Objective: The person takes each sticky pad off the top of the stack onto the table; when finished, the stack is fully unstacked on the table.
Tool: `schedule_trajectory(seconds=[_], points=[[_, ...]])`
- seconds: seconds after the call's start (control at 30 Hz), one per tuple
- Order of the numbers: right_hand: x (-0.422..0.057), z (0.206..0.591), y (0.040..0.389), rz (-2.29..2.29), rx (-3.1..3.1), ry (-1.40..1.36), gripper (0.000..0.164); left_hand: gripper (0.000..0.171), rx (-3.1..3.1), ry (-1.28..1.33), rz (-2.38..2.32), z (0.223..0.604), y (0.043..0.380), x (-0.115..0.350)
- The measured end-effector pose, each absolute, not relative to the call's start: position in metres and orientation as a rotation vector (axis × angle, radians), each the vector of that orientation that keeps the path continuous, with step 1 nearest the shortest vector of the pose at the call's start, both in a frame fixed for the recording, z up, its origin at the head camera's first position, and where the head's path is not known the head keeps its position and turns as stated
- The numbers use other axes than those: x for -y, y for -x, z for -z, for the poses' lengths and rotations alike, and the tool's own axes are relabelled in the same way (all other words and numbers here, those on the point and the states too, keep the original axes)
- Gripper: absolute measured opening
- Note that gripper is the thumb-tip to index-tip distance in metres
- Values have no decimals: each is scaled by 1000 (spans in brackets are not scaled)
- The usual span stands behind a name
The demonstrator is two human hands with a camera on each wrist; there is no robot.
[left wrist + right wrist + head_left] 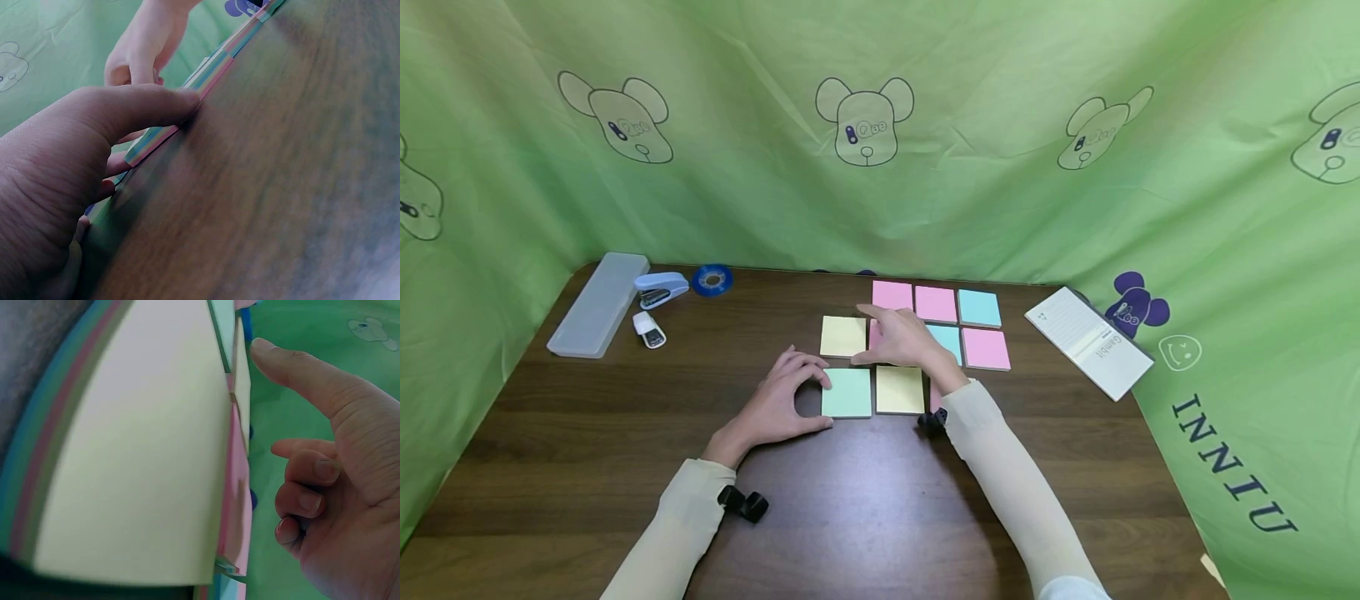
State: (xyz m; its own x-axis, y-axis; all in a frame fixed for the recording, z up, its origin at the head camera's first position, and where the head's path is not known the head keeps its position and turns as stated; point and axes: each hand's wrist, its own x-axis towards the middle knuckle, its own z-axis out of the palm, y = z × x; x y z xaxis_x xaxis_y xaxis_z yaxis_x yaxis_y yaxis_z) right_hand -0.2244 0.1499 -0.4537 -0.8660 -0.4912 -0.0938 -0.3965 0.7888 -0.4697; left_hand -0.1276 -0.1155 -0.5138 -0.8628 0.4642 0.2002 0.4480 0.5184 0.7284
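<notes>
My left hand (778, 398) is at the left side of a mint sticky note pad (847, 393), the thumb at its front corner and the fingers at its back corner. In the left wrist view the thumb (150, 106) lies against the pad's layered striped edge. Over the middle row is my right hand (904, 340), partly covering a pink pad. Its thumb and index finger stretch toward a yellow pad (842, 337), apart, holding nothing. In the right wrist view its other fingers (303, 497) are bent. Another yellow pad (899, 390) sits beside the mint one.
More pink (987, 348) and blue pads (978, 307) stand in rows behind and right. A white notepad (1090, 342) lies at right. At back left are a translucent case (598, 307), a blue stapler (661, 288), a blue tape roll (712, 280) and a small white item (649, 330).
</notes>
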Motion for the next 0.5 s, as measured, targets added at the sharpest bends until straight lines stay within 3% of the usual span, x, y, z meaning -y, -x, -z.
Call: schedule_trajectory(seconds=[0.23, 0.5], points=[[-164, 450, 207, 764, -2843, 690, 92, 38, -2712, -810, -1341, 512, 127, 117], [-189, 442, 181, 902, -2953, 653, 62, 20, -2707, -760, -1602, 514, 129, 117]])
